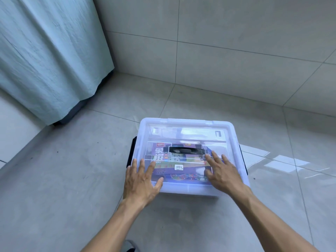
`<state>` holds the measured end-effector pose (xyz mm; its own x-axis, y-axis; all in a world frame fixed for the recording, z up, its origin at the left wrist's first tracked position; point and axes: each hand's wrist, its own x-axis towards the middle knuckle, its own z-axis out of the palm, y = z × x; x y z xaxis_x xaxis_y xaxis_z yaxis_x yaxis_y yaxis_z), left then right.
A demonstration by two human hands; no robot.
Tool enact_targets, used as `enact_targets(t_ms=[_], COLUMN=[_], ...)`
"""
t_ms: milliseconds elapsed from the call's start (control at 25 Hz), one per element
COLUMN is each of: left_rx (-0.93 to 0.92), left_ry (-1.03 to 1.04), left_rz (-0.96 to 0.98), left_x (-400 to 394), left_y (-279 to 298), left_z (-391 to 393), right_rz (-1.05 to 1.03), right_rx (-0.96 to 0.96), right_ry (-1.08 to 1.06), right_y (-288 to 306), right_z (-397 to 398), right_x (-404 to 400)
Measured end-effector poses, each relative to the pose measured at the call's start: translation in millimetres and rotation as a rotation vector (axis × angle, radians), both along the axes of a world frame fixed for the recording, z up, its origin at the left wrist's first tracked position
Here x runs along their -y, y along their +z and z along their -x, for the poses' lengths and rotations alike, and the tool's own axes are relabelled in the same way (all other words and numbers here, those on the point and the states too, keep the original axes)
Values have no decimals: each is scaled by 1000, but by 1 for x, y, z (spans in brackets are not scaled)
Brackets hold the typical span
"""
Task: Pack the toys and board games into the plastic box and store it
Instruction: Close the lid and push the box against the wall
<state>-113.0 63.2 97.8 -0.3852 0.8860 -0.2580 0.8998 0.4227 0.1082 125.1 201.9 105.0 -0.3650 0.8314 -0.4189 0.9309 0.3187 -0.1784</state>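
Observation:
A clear plastic box [187,124] stands on the grey tiled floor with its lid on and a black handle [186,150] in the lid's middle. Through the lid a purple board game box [174,171] shows inside. My left hand [141,180] lies flat on the lid's near left corner, fingers spread. Resting flat on the near right part of the lid is my right hand [223,171], fingers also spread. Neither hand holds anything. Black latches [131,153] sit closed on both short sides.
A light blue curtain [51,57] hangs down to the floor at the left, over a dark base. A tiled wall [227,42] rises just beyond the box. Bare floor tiles [63,179] lie left, right and in front of the box.

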Motion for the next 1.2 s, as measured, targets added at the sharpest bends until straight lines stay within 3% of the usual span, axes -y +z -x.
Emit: enact_targets(t_ms=[120,200,320,440,520,560,640,720,800,1080,1160,1200], left_rx=[22,122,402,884,1190,1203,932,567,365,67,23,110], left_ry=[-47,20,453,917,1076,1071,897,712,594,462,254,106], left_rz=[27,-125,-482,-342,-366,-442,-563,-548,-512,-370,-373,-373], left_x=[-9,-15,-25,-27,-24,-25,-29,-31,-30,-41,-41,-44], left_y=[15,20,15,-13,-27,-29,-22,-17,-16,-3,-8,-7], left_z=[10,19,37,63,68,66,59,53,50,39,20,5], right_rz=[-72,-46,21,44,40,36,26,24,27,2,-36,-89], right_rx=[64,29,33,59,60,59,61,70,68,64,-42,-192], right_ry=[44,106,125,107,108,111,107,105,105,119,146,75], right_y=[22,18,2,6,4,2,0,3,4,6,5,6], right_z=[23,50,69,67,68,69,70,70,70,69,62,52], right_x=[-8,11,25,13,16,17,19,17,19,20,22,19])
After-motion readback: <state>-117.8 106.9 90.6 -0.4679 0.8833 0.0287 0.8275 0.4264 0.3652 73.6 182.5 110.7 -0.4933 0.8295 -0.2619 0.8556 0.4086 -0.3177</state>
